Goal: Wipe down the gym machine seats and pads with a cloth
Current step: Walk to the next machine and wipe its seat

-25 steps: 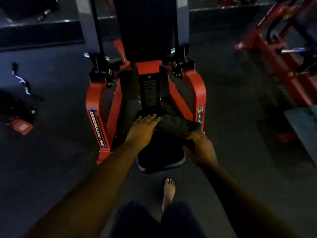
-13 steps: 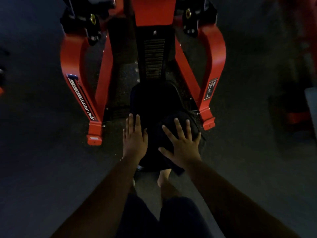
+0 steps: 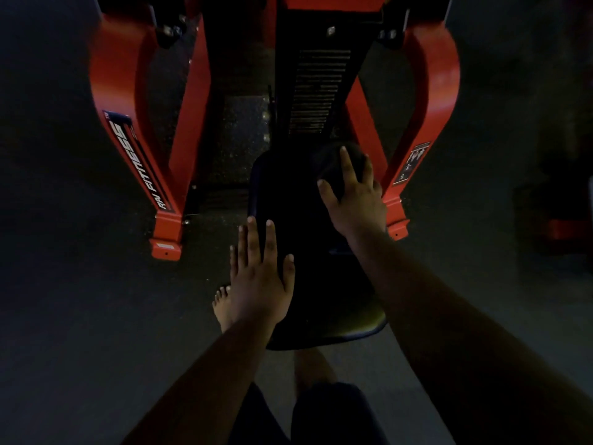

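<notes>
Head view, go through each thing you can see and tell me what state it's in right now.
Seat: bare near its front edge, both hands on it.
Cloth: bunched at the seat's far end, under the right hand.
Right hand: fingers spread, pressing on the cloth.
Left hand: flat, fingers straight, resting on the seat's left edge.

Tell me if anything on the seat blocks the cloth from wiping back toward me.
Nothing visible does. The right hand presses the cloth at the seat's far end; the left hand rests flat on its near-left edge, beside that path.
</notes>
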The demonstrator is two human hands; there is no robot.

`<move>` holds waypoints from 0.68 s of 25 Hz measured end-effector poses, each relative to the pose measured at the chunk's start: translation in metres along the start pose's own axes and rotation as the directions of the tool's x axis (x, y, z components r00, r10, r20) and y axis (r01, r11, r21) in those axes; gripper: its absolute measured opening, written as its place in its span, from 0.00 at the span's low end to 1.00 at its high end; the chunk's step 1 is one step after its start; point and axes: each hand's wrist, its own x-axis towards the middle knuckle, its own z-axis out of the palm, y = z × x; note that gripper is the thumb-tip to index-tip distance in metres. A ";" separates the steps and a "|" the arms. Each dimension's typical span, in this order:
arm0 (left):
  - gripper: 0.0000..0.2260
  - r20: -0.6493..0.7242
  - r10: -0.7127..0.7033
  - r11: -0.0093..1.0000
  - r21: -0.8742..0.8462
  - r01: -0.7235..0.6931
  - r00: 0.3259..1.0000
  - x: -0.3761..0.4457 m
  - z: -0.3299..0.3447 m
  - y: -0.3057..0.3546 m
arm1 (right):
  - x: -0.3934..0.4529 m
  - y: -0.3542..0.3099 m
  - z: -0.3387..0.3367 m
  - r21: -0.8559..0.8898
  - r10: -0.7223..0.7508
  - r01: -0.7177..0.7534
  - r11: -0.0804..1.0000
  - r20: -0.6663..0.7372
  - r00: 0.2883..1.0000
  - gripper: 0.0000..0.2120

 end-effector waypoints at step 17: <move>0.31 -0.113 -0.008 0.973 -0.229 -0.019 0.994 -0.001 0.002 -0.008 | 0.028 -0.055 0.016 -0.378 -0.490 0.500 0.779 0.130 0.862 0.32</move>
